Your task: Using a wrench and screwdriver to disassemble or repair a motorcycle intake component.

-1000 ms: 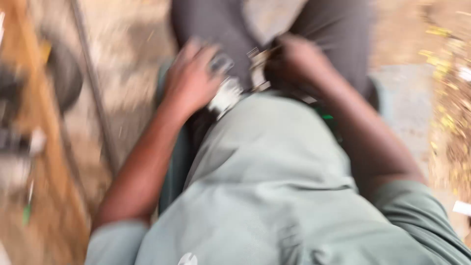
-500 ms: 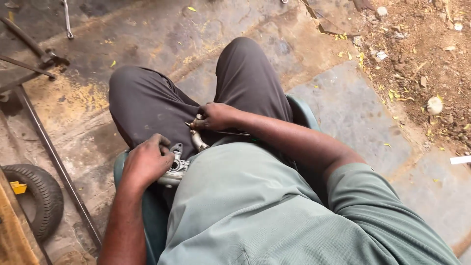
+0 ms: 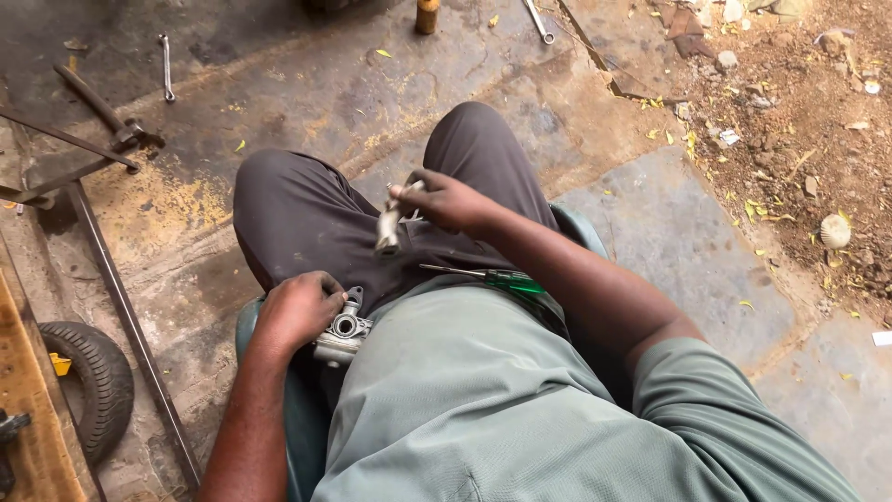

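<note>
You are sitting in what looks like an open-air repair workshop, probably for small engines or vehicles. The stained, cracked concrete floor (image 3: 307, 93) carries a wrench (image 3: 165, 67) at the upper left of the frame and another spanner (image 3: 539, 20) at the top. A small rubber tyre (image 3: 88, 386) lies at the lower left beside long steel bars (image 3: 130, 335). At the upper right, the concrete gives way to bare dirt (image 3: 799, 121) strewn with stones and litter.

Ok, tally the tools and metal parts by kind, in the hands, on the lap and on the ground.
Metal parts held: 2, one in the left hand at, one in the right hand at
Green-handled screwdriver on the lap: 1
Wrenches on the ground: 2
Total: 5
</note>
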